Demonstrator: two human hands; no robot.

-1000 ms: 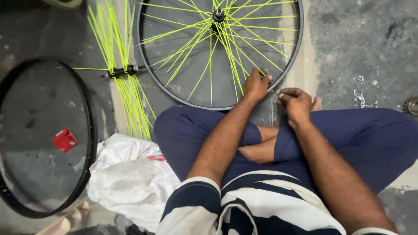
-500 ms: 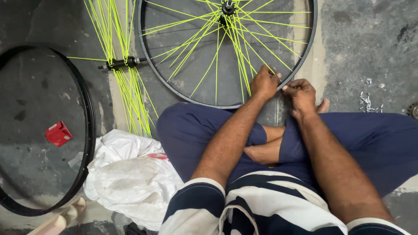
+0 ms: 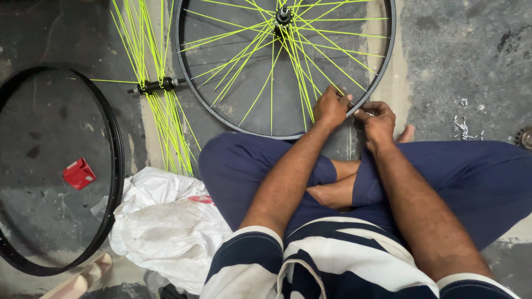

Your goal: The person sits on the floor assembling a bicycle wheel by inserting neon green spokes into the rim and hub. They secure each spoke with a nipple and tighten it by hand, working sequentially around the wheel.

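We sit cross-legged on the concrete floor, looking down at a black bicycle wheel rim laced with neon-yellow spokes that lies flat just beyond our knees. Our left hand rests on the near edge of the rim, its fingers curled together and pinching the end of 1 spoke where it meets the rim. Our right hand is just beside it at the same spot, fingertips pressed together on something small; we cannot tell what it is. To the left lies a loose hub with a bundle of yellow spokes, and farther left a bare black rim with a small red box inside it. A crumpled white plastic bag lies by our left knee. Small metal bits are scattered on the floor to the right.
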